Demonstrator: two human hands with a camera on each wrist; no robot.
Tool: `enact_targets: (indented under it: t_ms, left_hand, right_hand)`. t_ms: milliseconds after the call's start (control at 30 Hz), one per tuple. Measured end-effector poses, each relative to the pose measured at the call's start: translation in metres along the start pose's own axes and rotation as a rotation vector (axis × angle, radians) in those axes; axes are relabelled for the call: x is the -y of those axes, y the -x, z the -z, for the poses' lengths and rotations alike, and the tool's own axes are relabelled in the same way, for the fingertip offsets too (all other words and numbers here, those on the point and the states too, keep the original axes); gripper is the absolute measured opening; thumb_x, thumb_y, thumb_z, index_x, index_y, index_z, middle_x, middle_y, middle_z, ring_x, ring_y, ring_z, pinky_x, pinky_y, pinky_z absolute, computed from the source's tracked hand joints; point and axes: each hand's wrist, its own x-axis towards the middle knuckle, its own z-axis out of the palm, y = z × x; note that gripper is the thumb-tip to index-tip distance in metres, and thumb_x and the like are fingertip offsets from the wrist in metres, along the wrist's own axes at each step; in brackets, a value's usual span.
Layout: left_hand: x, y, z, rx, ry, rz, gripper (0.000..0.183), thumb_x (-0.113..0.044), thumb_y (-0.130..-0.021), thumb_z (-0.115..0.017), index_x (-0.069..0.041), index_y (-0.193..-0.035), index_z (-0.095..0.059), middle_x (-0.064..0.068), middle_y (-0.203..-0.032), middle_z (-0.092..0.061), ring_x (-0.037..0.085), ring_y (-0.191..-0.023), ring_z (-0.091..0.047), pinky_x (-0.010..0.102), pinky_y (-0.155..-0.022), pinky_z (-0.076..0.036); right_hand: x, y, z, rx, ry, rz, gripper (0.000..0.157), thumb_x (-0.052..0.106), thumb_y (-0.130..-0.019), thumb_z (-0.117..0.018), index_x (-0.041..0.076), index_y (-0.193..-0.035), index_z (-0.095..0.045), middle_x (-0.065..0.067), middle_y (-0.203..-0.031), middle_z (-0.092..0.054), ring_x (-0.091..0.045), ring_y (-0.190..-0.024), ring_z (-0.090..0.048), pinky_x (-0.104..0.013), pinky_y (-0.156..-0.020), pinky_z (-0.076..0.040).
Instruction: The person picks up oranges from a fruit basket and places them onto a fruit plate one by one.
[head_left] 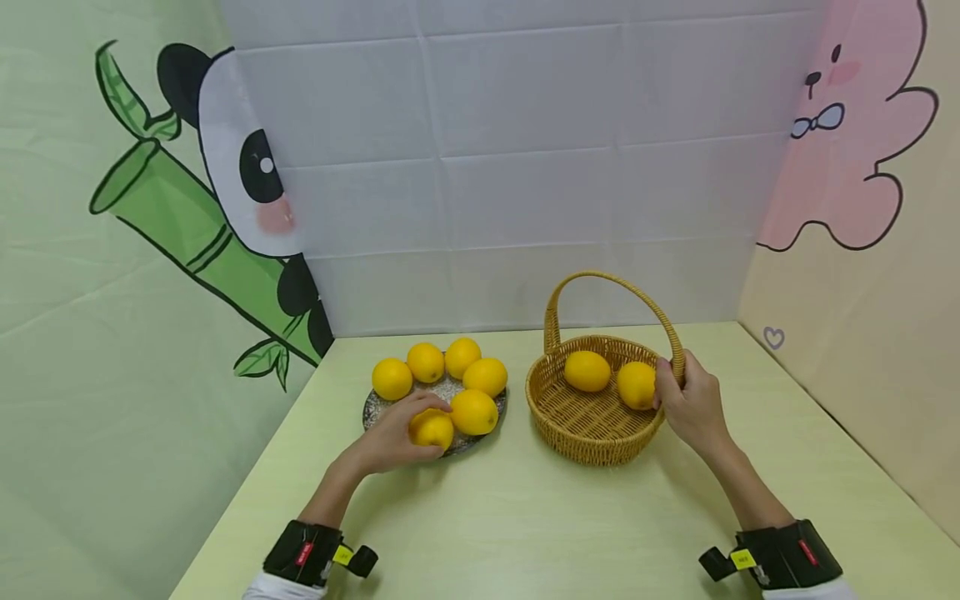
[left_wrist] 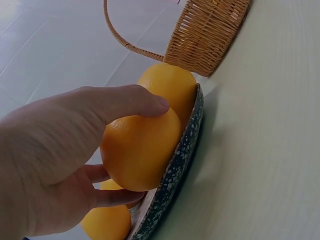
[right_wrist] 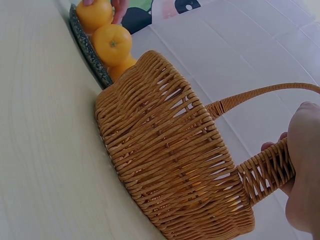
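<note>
My left hand grips an orange at the near edge of a dark speckled plate, thumb on the near side and fingers around the far side. Several more oranges lie on that plate, one of them right beside the held one. In the left wrist view the held orange sits close over the plate's rim. My right hand holds the handle of a wicker basket low on its right side. Two oranges lie inside the basket.
The plate and basket stand side by side on a pale table, with a narrow gap between them. A white cloth wall rises behind the table, and printed cloth walls flank it on the left and right.
</note>
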Motion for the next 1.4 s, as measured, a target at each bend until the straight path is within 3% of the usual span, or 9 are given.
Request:
enact_targets:
  t_ms: [233,400,533,800,1033,1200,1400]
  left_hand:
    - [-0.004,-0.002,0.004,-0.009,-0.001,0.025,0.056,-0.026,-0.081,-0.087,-0.014,-0.132,-0.067,-0.004,-0.138,-0.056,0.015,-0.129,-0.047,0.053,-0.108,-0.043]
    - [-0.008,-0.003,0.005,-0.047,-0.014,0.047,0.061,-0.037,-0.085,-0.084,-0.013,-0.138,-0.066,-0.001,-0.144,-0.053,0.019,-0.133,-0.045,0.058,-0.108,-0.04]
    - [-0.013,-0.006,0.007,-0.083,-0.038,0.082,0.065,-0.048,-0.087,-0.08,-0.019,-0.142,-0.063,-0.001,-0.148,-0.05,0.02,-0.133,-0.045,0.06,-0.105,-0.042]
    - [-0.028,-0.014,0.01,-0.095,-0.104,0.115,0.075,-0.064,-0.087,-0.07,-0.024,-0.149,-0.056,0.006,-0.155,-0.044,0.027,-0.135,-0.043,0.063,-0.103,-0.043]
    - [-0.046,-0.023,0.014,-0.048,-0.188,0.15,0.086,-0.078,-0.088,-0.055,-0.028,-0.158,-0.046,0.006,-0.165,-0.032,0.029,-0.145,-0.032,0.065,-0.106,-0.039]
    - [-0.064,-0.033,0.014,-0.02,-0.197,0.113,0.086,-0.078,-0.09,-0.052,-0.03,-0.161,-0.04,0.0,-0.167,-0.026,0.025,-0.149,-0.024,0.063,-0.111,-0.034]
    - [-0.091,-0.049,0.011,-0.004,-0.177,0.039,0.085,-0.077,-0.09,-0.054,-0.035,-0.161,-0.038,-0.005,-0.167,-0.024,0.023,-0.148,-0.025,0.063,-0.11,-0.037]
  right_hand:
    - [0.005,0.0,-0.001,-0.016,0.02,-0.01,0.025,0.008,-0.107,-0.05,0.003,-0.083,-0.052,-0.016,-0.055,-0.06,-0.01,-0.041,-0.046,-0.021,-0.031,-0.034]
    - [0.028,0.001,0.002,-0.012,0.015,-0.006,0.024,0.001,-0.105,-0.05,-0.002,-0.082,-0.052,-0.022,-0.056,-0.06,-0.008,-0.041,-0.045,-0.019,-0.032,-0.033]
    - [0.038,0.001,0.004,-0.006,0.014,-0.001,0.024,0.0,-0.105,-0.05,-0.004,-0.081,-0.052,-0.023,-0.056,-0.06,-0.007,-0.042,-0.045,-0.017,-0.033,-0.033]
    - [0.003,0.0,-0.001,-0.017,0.021,-0.002,0.025,0.008,-0.107,-0.05,0.003,-0.083,-0.052,-0.017,-0.055,-0.06,-0.009,-0.04,-0.045,-0.021,-0.031,-0.033]
    - [-0.003,-0.001,0.0,-0.008,0.008,0.006,0.028,0.016,-0.108,-0.051,0.006,-0.082,-0.052,-0.01,-0.055,-0.06,-0.012,-0.04,-0.047,-0.022,-0.031,-0.035]
    - [-0.001,-0.001,0.001,-0.005,0.016,0.015,0.027,0.017,-0.108,-0.05,0.008,-0.083,-0.052,-0.009,-0.056,-0.06,-0.014,-0.04,-0.047,-0.023,-0.031,-0.035]
    - [-0.001,-0.001,0.0,0.003,0.011,-0.009,0.028,0.018,-0.109,-0.049,0.007,-0.083,-0.052,-0.01,-0.056,-0.06,-0.015,-0.041,-0.049,-0.023,-0.031,-0.036]
